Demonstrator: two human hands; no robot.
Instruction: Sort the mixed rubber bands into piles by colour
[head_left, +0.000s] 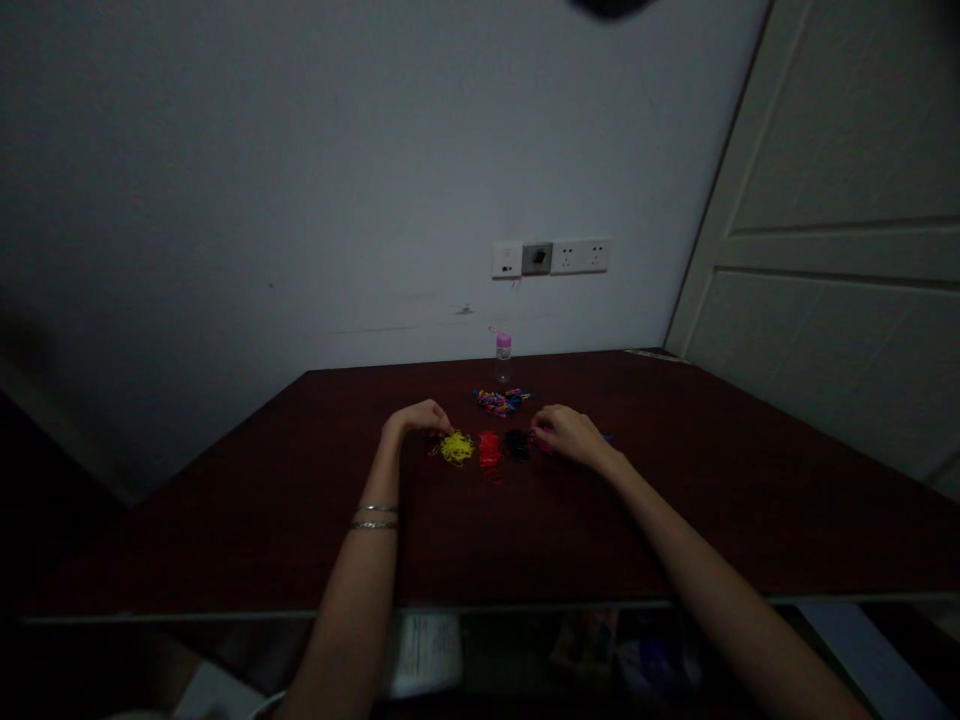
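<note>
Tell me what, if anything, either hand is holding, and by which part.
I can't tell: the left hand is at the yellow rubber bands and the right hand over the magenta rubber bands; any grip's too dim.

Yellow heap (457, 448): lying loosely at my red pile (489, 450)'s nine o'clock.
Black pile (516, 446): resting at red's three o'clock.
Magenta pile (541, 442): showing farther that way, partly hidden.

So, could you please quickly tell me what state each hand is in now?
Left hand: by the yellow pile; cannot tell whether its grip holds anything.
Right hand: over the magenta pile; open or closed, cannot tell.
</note>
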